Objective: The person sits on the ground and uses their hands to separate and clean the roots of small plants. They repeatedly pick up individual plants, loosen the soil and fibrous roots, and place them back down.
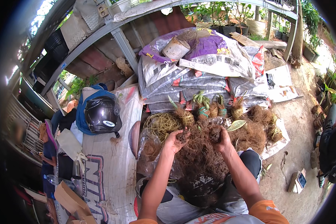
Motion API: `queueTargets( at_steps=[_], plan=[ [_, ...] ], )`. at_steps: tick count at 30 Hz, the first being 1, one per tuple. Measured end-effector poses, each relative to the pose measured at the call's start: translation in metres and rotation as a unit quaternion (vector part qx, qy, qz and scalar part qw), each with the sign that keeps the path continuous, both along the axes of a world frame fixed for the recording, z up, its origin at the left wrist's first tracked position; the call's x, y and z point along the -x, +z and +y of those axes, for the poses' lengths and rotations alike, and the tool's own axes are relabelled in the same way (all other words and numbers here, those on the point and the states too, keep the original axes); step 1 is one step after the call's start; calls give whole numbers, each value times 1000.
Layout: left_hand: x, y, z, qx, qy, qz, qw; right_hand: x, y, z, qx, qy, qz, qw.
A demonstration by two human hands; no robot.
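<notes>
My left hand (177, 140) holds a dark clump of soil (182, 136), palm turned up. In my right hand (224, 140) is another dark, root-bound soil clump (214, 134); a pale-edged green leaf (236, 125) sticks out beside it, and I cannot tell whether it joins that clump. Both hands are above a heap of brown coconut fibre (201, 151) in front of my knees. Behind the heap stand several fibre-wrapped plant balls, one tied with green string (203, 112) and another bound in yellowish twine (237, 110).
Stacked grey sacks (204, 84) rise behind, with a white pot (176, 49) on top. Tangled yellow twine (159, 123) lies left. A black helmet (102, 114) sits on a mat-covered platform (114, 168). At right are a phone (301, 180) and a person in dark clothing (329, 148); another person (49, 156) is far left.
</notes>
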State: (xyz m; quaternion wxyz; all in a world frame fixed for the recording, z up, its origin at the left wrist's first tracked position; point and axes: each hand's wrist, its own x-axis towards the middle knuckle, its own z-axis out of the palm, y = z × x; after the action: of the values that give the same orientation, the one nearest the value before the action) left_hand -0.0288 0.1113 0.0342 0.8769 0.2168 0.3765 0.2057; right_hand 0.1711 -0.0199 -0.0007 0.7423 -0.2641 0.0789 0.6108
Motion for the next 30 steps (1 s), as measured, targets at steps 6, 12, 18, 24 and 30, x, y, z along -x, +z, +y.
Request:
queueTargets(
  at_steps=[6,12,18,24,30],
  plan=[
    [-12,-36,9,-163,-11,187,969,-7,-16,3,52,-48,12,997],
    [-10,-46,16,-72,-22,167,983,-7,-21,0,77,-58,10,995],
    [-9,-61,24,-112,31,197,973,-5,-20,-2,76,-41,-7,996],
    [-29,-86,6,-217,57,233,946,-4,-17,3,131,-49,-10,990],
    [-23,-125,17,-325,47,294,898,-7,-26,0,76,-51,8,996]
  ],
)
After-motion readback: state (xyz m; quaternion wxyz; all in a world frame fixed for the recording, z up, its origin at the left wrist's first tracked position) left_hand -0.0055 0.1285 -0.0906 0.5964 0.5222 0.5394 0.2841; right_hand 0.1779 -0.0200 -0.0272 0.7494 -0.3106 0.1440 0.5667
